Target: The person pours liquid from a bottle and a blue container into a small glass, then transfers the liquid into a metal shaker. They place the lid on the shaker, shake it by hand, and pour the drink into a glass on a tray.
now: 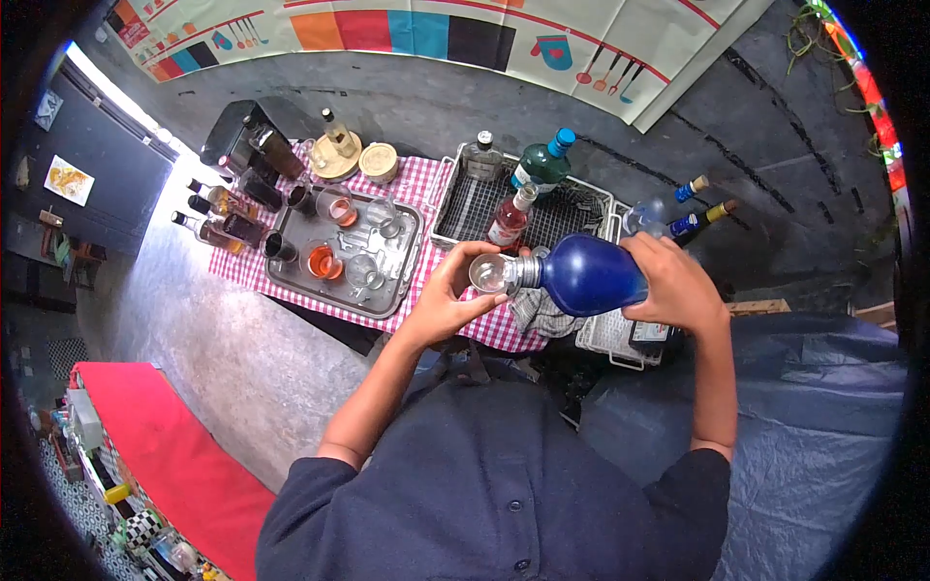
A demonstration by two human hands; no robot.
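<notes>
A round-bodied, deep blue bottle [585,276] with a silvery neck is being held tipped on its side, above the near edge of the table [426,312] and by the near right corner of a wire basket [492,205]. Its body is being grasped around the base by the right hand [678,283]. A small clear cup [489,274] is being gripped between the thumb and fingers of the left hand [442,296], and the bottle's mouth is being pointed at it; whether liquid is being poured cannot be told.

In the basket, a clear bottle [480,160] is being held at the far left corner, a green bottle with a blue cap [542,167] along the far edge, and a pink bottle [509,221] toward the near edge. Left of it, a grey tray [401,259] is being covered partly by glasses: orange-red liquid is being held in one glass [323,259] toward the near edge, and a dark cup [281,246] is being carried along the left edge.
</notes>
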